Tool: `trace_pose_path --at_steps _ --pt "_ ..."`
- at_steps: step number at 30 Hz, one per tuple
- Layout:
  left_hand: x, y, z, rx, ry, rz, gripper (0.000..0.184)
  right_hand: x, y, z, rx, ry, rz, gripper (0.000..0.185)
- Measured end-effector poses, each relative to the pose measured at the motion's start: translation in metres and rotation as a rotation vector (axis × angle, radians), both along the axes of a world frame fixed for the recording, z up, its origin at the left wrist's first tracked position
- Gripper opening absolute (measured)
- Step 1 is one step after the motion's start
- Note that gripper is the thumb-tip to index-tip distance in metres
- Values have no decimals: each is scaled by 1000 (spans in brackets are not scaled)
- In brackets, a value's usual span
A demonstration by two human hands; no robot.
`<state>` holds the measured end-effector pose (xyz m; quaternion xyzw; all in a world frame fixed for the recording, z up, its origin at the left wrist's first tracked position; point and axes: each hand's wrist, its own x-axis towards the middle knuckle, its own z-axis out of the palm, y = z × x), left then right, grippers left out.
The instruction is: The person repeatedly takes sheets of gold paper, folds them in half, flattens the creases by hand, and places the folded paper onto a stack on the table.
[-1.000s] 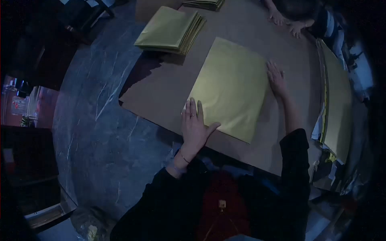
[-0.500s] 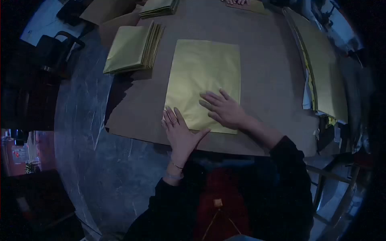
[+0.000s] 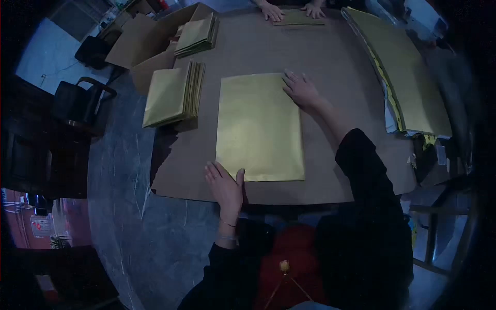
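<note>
No text can be read; the small white sign (image 3: 41,226) is too blurred

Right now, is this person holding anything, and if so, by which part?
Nothing is gripped: the left hand lies open at the near left corner of the yellow sheet, the right hand open at its far right corner.

Gold sheet (image 3: 260,129) is laid flat on counter (image 3: 341,88); lower-left corner is touched by left fingers (image 3: 222,170), top-right by right fingers (image 3: 292,79).
</note>
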<state>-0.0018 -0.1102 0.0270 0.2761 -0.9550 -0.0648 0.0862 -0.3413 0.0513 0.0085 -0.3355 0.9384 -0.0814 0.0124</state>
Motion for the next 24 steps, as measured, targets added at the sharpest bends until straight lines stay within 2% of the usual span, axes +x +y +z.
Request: trace_pose_path --at_steps 2,3,6,8,9,10,11,12,13,15,16,17,19,21,23,24 --pt "-4 -8 4 139 46 -19 75 18 6 12 -71 92 3 53" --pt "-9 -6 18 187 97 27 67 30 10 23 -228 -17 -83 49" --pt "-17 -24 21 265 111 107 61 94 30 45 -719 -443 -305 40" --pt "-25 -36 29 385 112 129 60 124 46 78 -362 -586 -291 37" --pt "-30 -41 35 443 66 163 60 121 50 69 -359 -584 -291 37" --pt "-35 -48 26 460 170 174 57 117 54 50 -350 -670 -274 35" --pt "-38 -53 18 458 169 169 57 114 57 34 -343 -758 -258 34" --pt "-43 -55 18 463 127 171 56 123 53 29 -706 -916 -439 30" --pt "-47 -59 18 464 90 171 55 121 51 29 -717 -912 -440 30" --pt "-46 -77 -13 459 123 103 54 110 45 33 -987 -1148 -436 28" --pt "-49 -78 -6 460 153 40 52 100 41 26 -960 -1129 -399 26" --pt "-48 -75 0 446 116 80 51 90 36 19 -932 -1109 -364 25" --pt "-48 -72 7 447 113 84 49 88 25 24 -1165 -1213 -313 25" --pt "-51 -68 21 558 40 140 47 86 18 26 -1198 -1221 -297 27" --pt "-55 -79 12 491 -14 86 48 84 9 27 -1243 -1245 -272 31" --pt "-56 -85 6 425 -71 42 48 92 -3 54 -1110 -1211 -560 32"
